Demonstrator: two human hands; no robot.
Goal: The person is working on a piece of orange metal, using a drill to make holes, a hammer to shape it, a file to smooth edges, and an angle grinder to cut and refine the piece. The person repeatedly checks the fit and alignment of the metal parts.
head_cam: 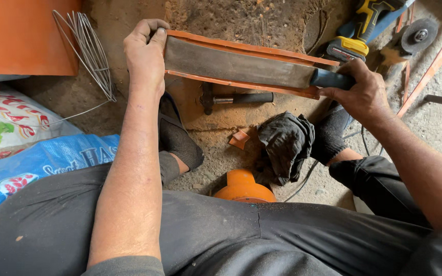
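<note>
Grey flat file (239, 65), dark-blue handle (332, 79)

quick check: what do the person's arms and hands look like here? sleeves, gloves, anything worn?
Both arms are bare from wrist to past the elbow. The left hand and right hand wear no gloves; no watch, ring or band shows. A grey sleeve edge shows at the left upper arm near the frame bottom. The right arm leaves the frame before any sleeve appears. The hands look dusty.

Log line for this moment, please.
left hand: grips file tip | right hand: grips file handle | file: flat on orange metal strip
</note>
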